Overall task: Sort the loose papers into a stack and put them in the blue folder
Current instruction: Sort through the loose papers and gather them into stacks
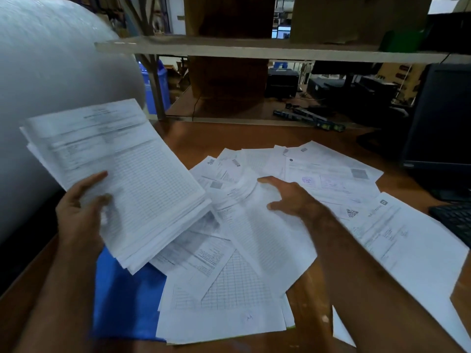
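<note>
Head view, looking down on a brown tabletop (254,135) w/ printed sheets all over it. Left hand (84,212) grips a thick stack of papers (122,174), thumb curled over the top sheet, fingers underneath; stack is lifted off the surface and tilted, above the near-left part of the tabletop. Blue folder (122,296) lies flat by the near-left edge, partly under the stack and partly under loose papers (242,263) that spread across the middle and toward the right edge. Right hand (288,197) is over that spread, fingers bent onto a curled-up sheet; can't tell if it's pinching it or just touching, too blurred. Black keyboard (456,222) at the right edge, dark monitor (441,118) behind it. Big white roll (51,72) stands off the left side.
</note>
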